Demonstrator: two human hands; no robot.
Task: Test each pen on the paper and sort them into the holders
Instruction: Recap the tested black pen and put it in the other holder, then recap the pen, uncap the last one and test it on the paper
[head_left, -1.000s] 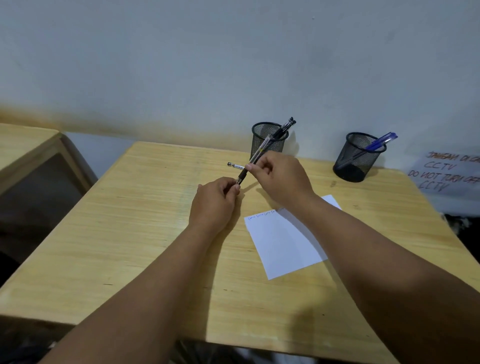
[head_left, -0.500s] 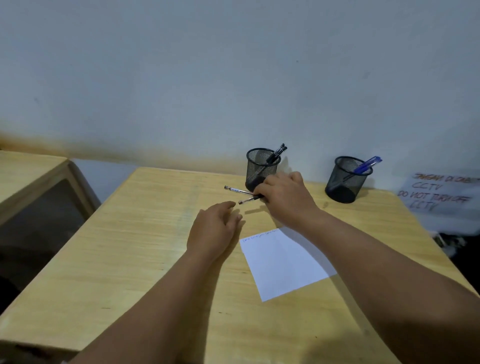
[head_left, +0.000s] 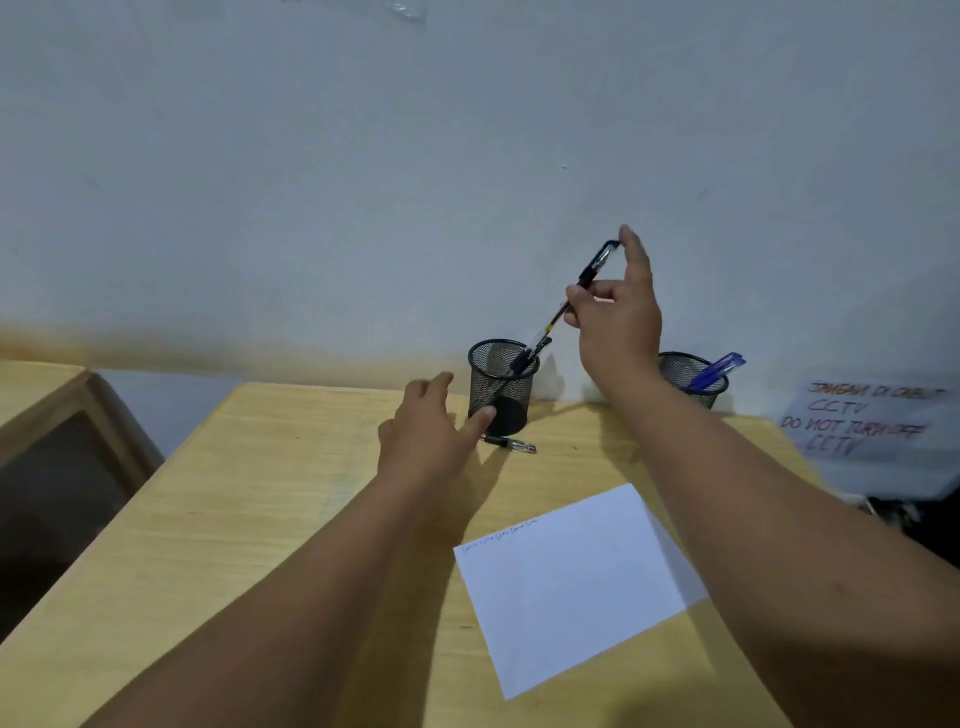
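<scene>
— What is lying nearest?

— The paper (head_left: 571, 582) is sitting flat on the table (head_left: 234, 519), with a faint line of scribbles along its far edge.

— And the left hand (head_left: 428, 434)?

— It is reaching forward with fingers loosely spread, holding nothing. The loose pen (head_left: 509, 443) is lying just beyond its fingertips, long axis running left to right, in front of the left holder (head_left: 501, 387).

— So which hand is closer to that pen?

— The left, clearly. The right hand (head_left: 615, 317) is raised above, pinching the held pen (head_left: 576, 291) by its upper half, tip slanting down toward the left holder; whether the tip is already inside the rim seems unclear. The right holder (head_left: 693, 379) is standing behind that wrist, holding a blue pen (head_left: 717, 370).
</scene>
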